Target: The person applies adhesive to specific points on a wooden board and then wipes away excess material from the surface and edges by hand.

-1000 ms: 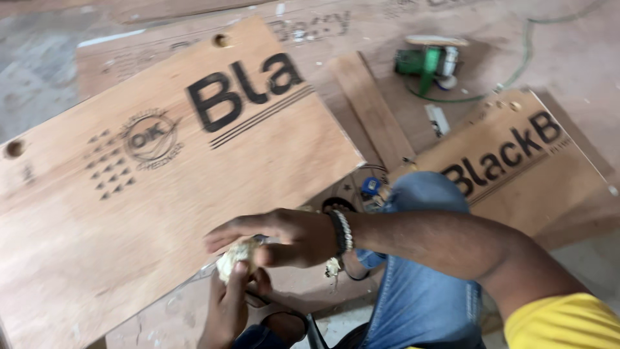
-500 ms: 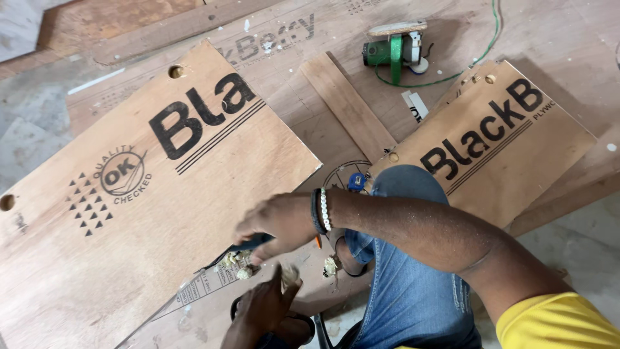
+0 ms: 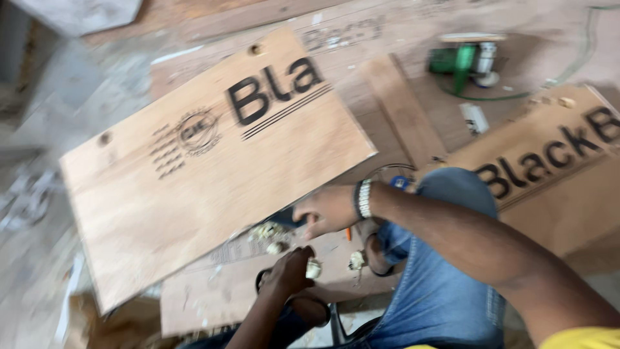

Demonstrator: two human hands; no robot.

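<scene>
A large plywood board (image 3: 213, 161) with black printing lies tilted across the floor. My right hand (image 3: 330, 210), a beaded band on its wrist, hovers at the board's near edge with its fingers curled; a small dark object (image 3: 288, 218) shows at the fingertips, too blurred to tell if gripped. Just below it, my left hand (image 3: 289, 274) is closed on a pale lump (image 3: 314, 268). More pale crumbs (image 3: 265, 231) lie along the board's edge, between the two hands.
A second printed board (image 3: 555, 168) lies to the right, partly under my jeans-clad knee (image 3: 445, 258). A narrow wood strip (image 3: 400, 110), a green power tool (image 3: 462, 61) with its cord, and a small white box (image 3: 475, 118) lie beyond it.
The view has swung left, so the big board sits more to the right. My hands have separated; the left dropped lower with the pale lump, and crumbs now show at the board's edge.
</scene>
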